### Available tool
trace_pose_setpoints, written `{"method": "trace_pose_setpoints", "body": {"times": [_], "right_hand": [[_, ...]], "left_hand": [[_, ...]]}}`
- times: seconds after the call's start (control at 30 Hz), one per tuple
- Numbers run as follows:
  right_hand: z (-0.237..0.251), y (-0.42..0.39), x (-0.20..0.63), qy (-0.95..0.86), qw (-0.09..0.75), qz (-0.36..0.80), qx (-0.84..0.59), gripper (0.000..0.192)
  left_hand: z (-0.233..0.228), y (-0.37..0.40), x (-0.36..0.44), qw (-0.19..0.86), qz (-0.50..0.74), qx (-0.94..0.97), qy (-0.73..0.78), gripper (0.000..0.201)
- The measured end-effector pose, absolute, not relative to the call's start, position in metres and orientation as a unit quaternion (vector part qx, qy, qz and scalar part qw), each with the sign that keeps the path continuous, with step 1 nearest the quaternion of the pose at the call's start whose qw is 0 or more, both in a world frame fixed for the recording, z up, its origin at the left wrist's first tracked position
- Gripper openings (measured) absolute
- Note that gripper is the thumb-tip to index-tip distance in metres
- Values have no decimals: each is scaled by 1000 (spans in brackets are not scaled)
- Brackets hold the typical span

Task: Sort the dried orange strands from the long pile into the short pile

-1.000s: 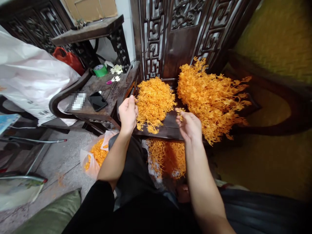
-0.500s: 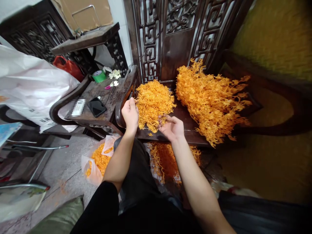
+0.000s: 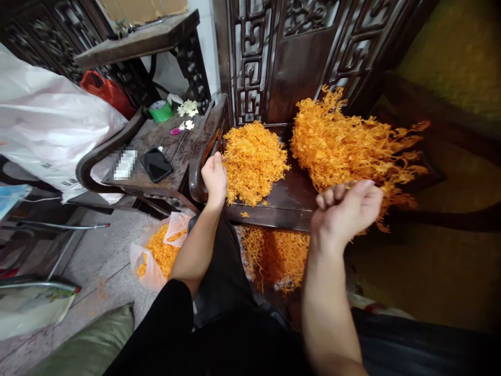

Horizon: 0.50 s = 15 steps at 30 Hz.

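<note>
My left hand (image 3: 215, 177) is closed at the left edge of a rounded pile of small orange plastic sprigs (image 3: 256, 164); what its pressed fingers hold, if anything, is hidden. Over the front of a bigger bunch of long-stemmed orange plastic sprigs (image 3: 344, 141) is my right hand (image 3: 348, 209). Its fingers are curled in, and I cannot make out what is between them. Pile and bunch lie side by side on the seat of a dark carved wooden chair (image 3: 285, 211).
More orange sprigs (image 3: 289, 250) lie below the seat's front edge. A plastic bag (image 3: 146, 277) with orange pieces stands on the floor at left. On the side table (image 3: 152, 136) are a phone (image 3: 156, 164), green tape (image 3: 160, 110) and small flowers (image 3: 188, 108). A large white sack (image 3: 50, 120) is beyond.
My right hand has left the front of the small pile and moved right to the bigger bunch, its fingers now curled. My left hand stays by the pile. The view has shifted slightly.
</note>
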State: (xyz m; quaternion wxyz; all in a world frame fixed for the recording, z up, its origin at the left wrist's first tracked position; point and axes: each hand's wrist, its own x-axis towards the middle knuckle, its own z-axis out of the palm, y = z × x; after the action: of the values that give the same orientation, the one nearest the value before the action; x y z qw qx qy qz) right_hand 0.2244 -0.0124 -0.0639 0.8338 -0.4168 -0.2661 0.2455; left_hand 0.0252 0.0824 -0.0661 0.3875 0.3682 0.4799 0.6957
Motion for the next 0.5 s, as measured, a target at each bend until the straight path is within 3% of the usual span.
{"method": "trace_pose_setpoints", "body": {"times": [0.17,0.3,0.5], "right_hand": [[-95,-10,212,-345,681,445,-468,36],[-123,-13,185,-407,581,459,-535,51],[-109,-14,148,-517,516,465,-500,44]], "left_hand": [[-58,76,35,444,716,348,410,41],[-47,73,38,502,724,283,379,38],[-43,68,45,511,724,277,371,41]]}}
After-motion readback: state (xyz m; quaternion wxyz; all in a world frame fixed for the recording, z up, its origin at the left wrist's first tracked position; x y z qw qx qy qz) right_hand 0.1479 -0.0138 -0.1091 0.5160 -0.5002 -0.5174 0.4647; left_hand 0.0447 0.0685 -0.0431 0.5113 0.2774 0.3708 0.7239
